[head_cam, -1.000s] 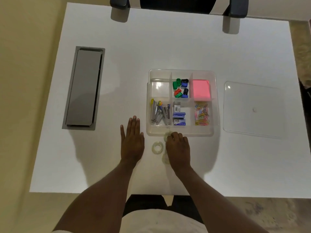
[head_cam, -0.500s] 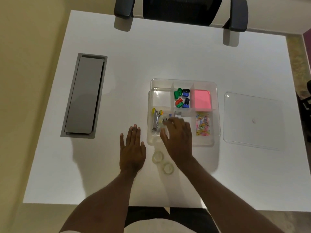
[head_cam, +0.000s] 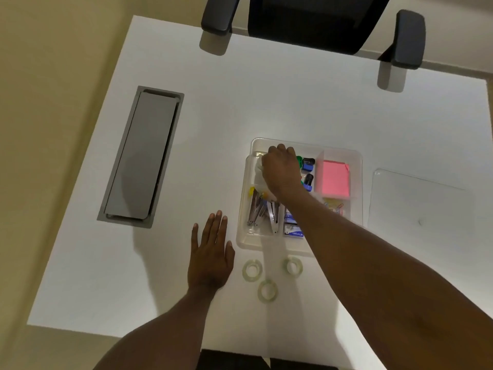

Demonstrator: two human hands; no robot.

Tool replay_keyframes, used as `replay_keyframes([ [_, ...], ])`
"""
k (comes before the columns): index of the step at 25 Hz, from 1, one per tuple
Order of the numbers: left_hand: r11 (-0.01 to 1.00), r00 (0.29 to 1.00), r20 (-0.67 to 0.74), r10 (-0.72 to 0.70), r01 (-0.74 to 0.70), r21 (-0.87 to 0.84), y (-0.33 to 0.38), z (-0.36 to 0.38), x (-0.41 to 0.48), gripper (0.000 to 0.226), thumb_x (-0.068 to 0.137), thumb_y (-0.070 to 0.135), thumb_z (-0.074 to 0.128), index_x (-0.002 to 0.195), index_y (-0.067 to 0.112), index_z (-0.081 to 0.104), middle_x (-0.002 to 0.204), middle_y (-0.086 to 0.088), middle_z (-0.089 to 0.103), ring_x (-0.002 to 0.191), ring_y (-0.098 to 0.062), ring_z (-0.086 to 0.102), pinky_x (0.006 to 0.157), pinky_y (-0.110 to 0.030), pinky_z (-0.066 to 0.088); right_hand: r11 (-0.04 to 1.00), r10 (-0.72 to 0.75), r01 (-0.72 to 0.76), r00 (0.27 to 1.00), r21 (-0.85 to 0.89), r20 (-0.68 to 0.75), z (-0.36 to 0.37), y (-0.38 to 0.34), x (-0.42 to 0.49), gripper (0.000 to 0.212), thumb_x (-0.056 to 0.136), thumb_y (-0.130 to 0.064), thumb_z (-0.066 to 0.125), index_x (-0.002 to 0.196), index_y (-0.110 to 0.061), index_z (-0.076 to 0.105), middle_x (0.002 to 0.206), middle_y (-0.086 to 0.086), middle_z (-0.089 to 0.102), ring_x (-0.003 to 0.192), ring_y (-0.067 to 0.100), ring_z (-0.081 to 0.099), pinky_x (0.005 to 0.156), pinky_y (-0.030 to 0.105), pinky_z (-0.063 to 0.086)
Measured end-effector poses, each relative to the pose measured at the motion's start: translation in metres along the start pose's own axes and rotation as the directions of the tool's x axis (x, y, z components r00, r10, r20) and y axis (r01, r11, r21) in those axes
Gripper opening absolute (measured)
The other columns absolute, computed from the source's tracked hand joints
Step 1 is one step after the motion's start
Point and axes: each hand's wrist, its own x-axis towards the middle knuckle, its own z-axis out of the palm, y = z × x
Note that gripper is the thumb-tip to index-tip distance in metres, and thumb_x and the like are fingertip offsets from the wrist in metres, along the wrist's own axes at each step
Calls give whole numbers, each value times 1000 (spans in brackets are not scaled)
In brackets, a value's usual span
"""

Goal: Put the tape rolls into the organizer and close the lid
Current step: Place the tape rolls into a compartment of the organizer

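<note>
The clear plastic organizer (head_cam: 241, 237) sits on the white table, right of centre. My right hand (head_cam: 281, 170) reaches over its back-left compartment, fingers curled around a pale tape roll (head_cam: 258, 167) that is mostly hidden by the hand. Three more clear tape rolls lie on the table in front of the organizer: one on the left (head_cam: 252, 271), one nearer me (head_cam: 267, 290), one on the right (head_cam: 292, 265). My left hand (head_cam: 210, 259) rests flat on the table, fingers spread, just left of those rolls. The clear lid (head_cam: 418, 201) lies flat to the right of the organizer.
Other compartments hold staplers (head_cam: 262, 213), staple boxes (head_cam: 292, 231), coloured sharpeners (head_cam: 308, 169), pink sticky notes (head_cam: 334, 178) and paper clips (head_cam: 337, 208). A grey cable hatch (head_cam: 141, 156) is set into the table at left. A black chair (head_cam: 314, 20) stands at the far edge.
My right hand picked a tape roll up from the table front and carried it forward over the organizer to the back-left compartment. My left hand stayed flat on the table.
</note>
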Motion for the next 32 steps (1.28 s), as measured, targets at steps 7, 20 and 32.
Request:
replay_keyframes([
  [7, 1000, 1000, -5, -13, 13, -2, -1, 2, 2, 66, 110, 45, 24, 171, 25, 10, 180, 2, 11, 168, -17, 8, 136, -55, 10, 998, -62, 63, 998, 10, -33, 16, -3, 8, 21, 85, 1, 57, 95, -7, 74, 98, 9, 68, 100, 28, 58, 94, 39, 42],
  [20, 999, 1000, -14, 7, -7, 32, 3, -3, 2, 64, 110, 41, 23, 169, 20, 16, 179, -2, 16, 168, -20, 11, 135, -57, 14, 935, 144, -14, 927, 353, -345, 10, -27, -122, 15, 96, -27, 63, 99, -13, 70, 96, 5, 70, 92, 23, 61, 86, 40, 51],
  [32, 999, 999, 45, -24, 23, 22, 13, -18, -1, 67, 109, 46, 15, 170, 18, 18, 179, -5, 13, 168, -24, 9, 135, -58, 11, 888, 110, -40, 986, 459, -127, 70, -52, -244, 23, 85, -34, 76, 103, -21, 69, 103, -2, 68, 96, 17, 62, 85, 35, 53],
])
